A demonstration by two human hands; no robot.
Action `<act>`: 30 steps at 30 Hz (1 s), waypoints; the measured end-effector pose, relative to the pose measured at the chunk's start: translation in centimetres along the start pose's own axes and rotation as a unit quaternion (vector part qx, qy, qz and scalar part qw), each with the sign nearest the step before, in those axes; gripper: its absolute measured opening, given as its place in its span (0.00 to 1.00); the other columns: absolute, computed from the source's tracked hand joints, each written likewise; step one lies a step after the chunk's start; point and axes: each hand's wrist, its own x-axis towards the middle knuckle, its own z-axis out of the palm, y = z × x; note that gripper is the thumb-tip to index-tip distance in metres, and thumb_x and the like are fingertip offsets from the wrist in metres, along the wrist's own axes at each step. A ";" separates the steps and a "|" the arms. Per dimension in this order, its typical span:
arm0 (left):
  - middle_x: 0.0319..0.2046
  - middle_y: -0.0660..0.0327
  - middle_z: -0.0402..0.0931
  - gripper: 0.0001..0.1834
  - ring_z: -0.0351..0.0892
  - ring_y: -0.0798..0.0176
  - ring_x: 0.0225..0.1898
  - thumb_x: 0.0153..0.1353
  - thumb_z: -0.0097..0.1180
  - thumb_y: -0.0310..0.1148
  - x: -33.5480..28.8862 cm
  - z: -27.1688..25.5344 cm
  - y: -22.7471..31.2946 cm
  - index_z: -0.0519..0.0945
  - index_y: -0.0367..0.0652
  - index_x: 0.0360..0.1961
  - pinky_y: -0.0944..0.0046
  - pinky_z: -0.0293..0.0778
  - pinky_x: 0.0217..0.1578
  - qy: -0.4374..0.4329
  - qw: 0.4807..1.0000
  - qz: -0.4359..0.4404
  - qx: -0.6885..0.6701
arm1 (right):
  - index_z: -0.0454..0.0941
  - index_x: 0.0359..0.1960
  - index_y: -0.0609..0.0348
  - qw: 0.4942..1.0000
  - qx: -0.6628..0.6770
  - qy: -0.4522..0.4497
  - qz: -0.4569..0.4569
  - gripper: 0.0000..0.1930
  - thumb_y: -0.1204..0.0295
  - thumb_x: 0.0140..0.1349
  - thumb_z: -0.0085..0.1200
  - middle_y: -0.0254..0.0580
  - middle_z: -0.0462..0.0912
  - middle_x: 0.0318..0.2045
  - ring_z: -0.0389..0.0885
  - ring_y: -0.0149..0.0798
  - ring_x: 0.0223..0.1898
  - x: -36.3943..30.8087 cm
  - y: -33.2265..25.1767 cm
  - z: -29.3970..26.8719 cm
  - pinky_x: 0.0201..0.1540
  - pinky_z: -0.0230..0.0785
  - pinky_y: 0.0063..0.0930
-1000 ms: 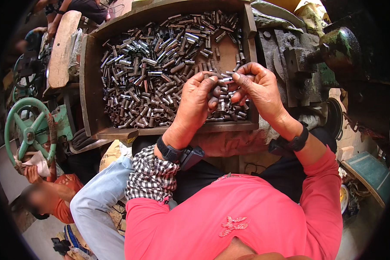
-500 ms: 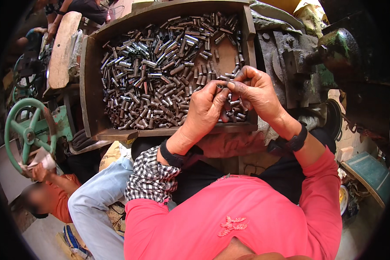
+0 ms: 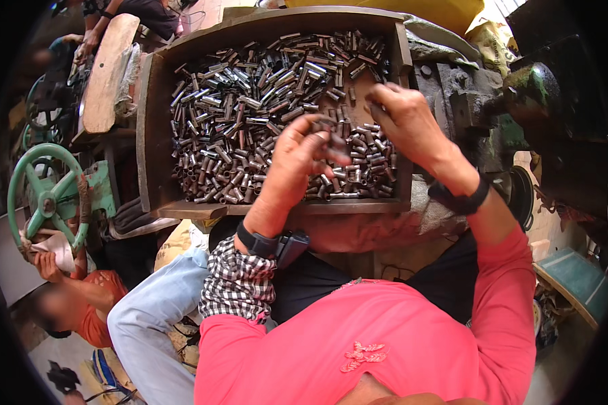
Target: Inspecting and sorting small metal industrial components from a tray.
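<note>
A wooden tray (image 3: 150, 135) holds a great many short metal tubes (image 3: 240, 111), some shiny, some dull brown. My left hand (image 3: 294, 155) is above the tray's middle, its fingers curled inward and partly blurred. Something dark seems to be between thumb and forefinger, too smeared to name. To the right, my right hand (image 3: 412, 125) hovers over the tray's right side, thumb and fingers pinched together; whatever they hold, if anything, is hidden. Between the hands more tubes lie in a heap. A few of them stand near a patch of bare tray bottom.
Right of the tray stands a dark, greasy machine (image 3: 527, 94). On the left are a green handwheel (image 3: 46, 202) and a worn wooden board (image 3: 109, 74). A person in an orange shirt (image 3: 105, 290) is beside the wheel. A green-topped board (image 3: 574, 280) lies at lower right.
My hands were together at a metal tube over the tray's right part; now they are apart, the left shifted left, the right raised slightly. The view has shifted a little.
</note>
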 end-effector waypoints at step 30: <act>0.25 0.50 0.76 0.11 0.78 0.47 0.30 0.48 0.59 0.35 0.5 -0.1 -0.7 0.75 0.38 0.25 0.52 0.73 0.31 0.036 0.605 0.115 0.787 | 0.69 0.33 0.62 0.995 0.060 -0.075 0.000 0.08 0.78 0.51 0.51 0.52 0.75 0.24 0.76 0.53 0.26 -5.4 -3.8 0.2 0.25 0.68 0.40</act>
